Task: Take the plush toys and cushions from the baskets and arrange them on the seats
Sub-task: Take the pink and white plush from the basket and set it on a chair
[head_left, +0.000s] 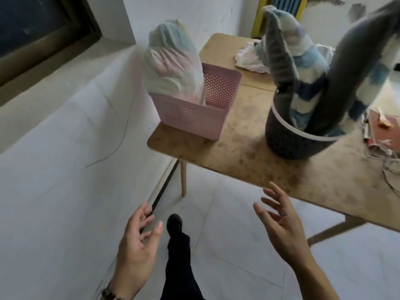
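**Operator:** Entry one. Where are the things sitting relative to my hands?

**Note-taker:** Everything is sitting up and ahead of you on the wooden table. The dark round basket is standing toward its right, with a blue-and-white plush poking out upright and its long grey parts rising above the rim. The pink basket is sitting at the table's left corner. A pastel cushion is standing on end in it, long axis near vertical, leaning slightly left.

**Operator:** And the grip?

**Note-taker:** Both your hands are hovering low, short of the table edge, fingers spread apart and holding nothing. Your left hand is lying below the pink basket, your right hand below the dark one. Judgement: each hand is nearer its own basket, and you are looking at an upward pull along either axis.
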A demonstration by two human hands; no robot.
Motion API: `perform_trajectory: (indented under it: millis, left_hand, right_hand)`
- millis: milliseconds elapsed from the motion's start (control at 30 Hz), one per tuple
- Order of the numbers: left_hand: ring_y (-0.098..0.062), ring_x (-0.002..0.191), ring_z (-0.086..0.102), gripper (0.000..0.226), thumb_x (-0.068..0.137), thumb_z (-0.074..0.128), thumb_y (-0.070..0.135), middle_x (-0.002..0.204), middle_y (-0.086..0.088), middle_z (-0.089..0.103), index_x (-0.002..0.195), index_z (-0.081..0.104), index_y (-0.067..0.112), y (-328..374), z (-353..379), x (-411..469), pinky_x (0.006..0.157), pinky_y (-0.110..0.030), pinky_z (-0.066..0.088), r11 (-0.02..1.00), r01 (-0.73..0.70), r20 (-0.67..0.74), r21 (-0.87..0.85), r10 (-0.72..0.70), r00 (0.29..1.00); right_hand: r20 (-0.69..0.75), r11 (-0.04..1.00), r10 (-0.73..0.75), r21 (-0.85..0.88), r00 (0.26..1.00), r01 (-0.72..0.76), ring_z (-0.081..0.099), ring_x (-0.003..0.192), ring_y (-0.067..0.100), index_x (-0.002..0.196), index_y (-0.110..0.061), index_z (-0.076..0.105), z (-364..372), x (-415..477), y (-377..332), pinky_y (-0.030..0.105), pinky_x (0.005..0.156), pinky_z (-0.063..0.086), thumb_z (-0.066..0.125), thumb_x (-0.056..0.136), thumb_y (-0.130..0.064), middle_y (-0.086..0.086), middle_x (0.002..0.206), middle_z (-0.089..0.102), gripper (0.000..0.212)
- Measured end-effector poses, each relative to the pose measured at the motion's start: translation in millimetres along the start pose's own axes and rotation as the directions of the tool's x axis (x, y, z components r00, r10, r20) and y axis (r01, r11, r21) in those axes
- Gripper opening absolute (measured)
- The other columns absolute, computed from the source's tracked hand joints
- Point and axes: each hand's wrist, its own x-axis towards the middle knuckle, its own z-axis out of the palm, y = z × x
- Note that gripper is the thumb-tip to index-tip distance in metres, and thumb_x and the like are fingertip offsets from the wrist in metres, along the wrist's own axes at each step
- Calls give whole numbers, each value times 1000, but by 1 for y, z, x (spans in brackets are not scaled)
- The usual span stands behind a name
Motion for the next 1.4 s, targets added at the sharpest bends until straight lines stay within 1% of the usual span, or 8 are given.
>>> perform_trajectory:
  millis: [167, 367, 600, 700, 867, 1067, 1300, 1400]
  left_hand:
    - [-8, 124, 57, 59, 95, 65, 16, 144, 4, 55, 149, 41, 20, 4, -10, 149, 86, -8, 44, 999, 12, 85, 31, -15, 996]
    - [3, 118, 56, 55, 96, 64, 14, 138, 6, 55, 147, 43, 18, 77, -33, 321, 83, 0, 45, 989, -129, 121, 77, 119, 985]
    - [-7, 133, 42, 83, 88, 76, 33, 146, 4, 39, 156, 31, 14, 121, -14, 455, 107, -31, 43, 972, -217, 76, 89, 211, 975]
    - [-1, 144, 33, 112, 70, 74, 73, 160, 10, 34, 157, 28, 20, 127, -2, 493, 118, -31, 32, 991, -109, 160, -73, 119, 980]
    - [-11, 133, 56, 71, 85, 63, 67, 141, 6, 64, 140, 58, 21, 151, 19, 540, 116, -40, 41, 896, 63, 208, -440, 34, 977]
    - [-16, 112, 70, 65, 74, 79, 58, 118, 1, 75, 123, 65, 18, 181, 47, 534, 102, -46, 54, 947, 15, 184, -322, 47, 982]
    - [-23, 129, 61, 80, 78, 67, 73, 135, -5, 68, 136, 61, 18, 272, 43, 519, 110, -47, 46, 842, -162, 262, -514, 334, 905]
    - [-19, 113, 67, 81, 65, 72, 78, 117, -2, 73, 121, 70, 20, 304, 38, 519, 88, -34, 57, 735, -38, 389, -677, 402, 829]
  right_hand:
    - [-46, 993, 25, -112, 999, -30, 59, 119, 6, 152, -29, 40, 67, 103, -26, 25, 94, 52, 72, 92, -30, -4, 145, 55, 68]
    - [-84, 993, -24, -116, 996, 14, 59, 124, 7, 152, -33, 39, 129, 222, -105, 44, 101, 55, 73, 89, -35, -7, 140, 57, 72]
    - [-65, 989, -67, -138, 996, 58, 52, 128, -2, 156, -30, 32, 182, 331, -153, 29, 102, 51, 72, 92, -37, -8, 146, 50, 76]
    - [-33, 998, 18, -58, 999, -20, 37, 145, 9, 159, -33, 24, 209, 381, -157, 38, 116, 39, 68, 92, -49, -7, 161, 33, 82]
    - [22, 959, 262, 105, 965, -263, 3, 158, 18, 163, -30, -1, 246, 453, -160, 44, 125, 8, 48, 86, -80, -2, 172, 2, 104]
    - [-38, 983, 51, 177, 998, -44, 45, 141, 10, 153, -32, 38, 260, 456, -171, 45, 119, 37, 53, 79, -86, -9, 152, 49, 93]
    - [-293, 934, -9, 339, 956, 113, 59, 126, 6, 144, -32, 52, 196, 443, -235, 33, 109, 47, 57, 76, -83, -13, 133, 65, 85]
    - [-395, 874, 56, 463, 917, 146, 66, 116, 6, 138, -28, 59, 163, 431, -261, 28, 102, 53, 57, 72, -82, -9, 122, 72, 86]
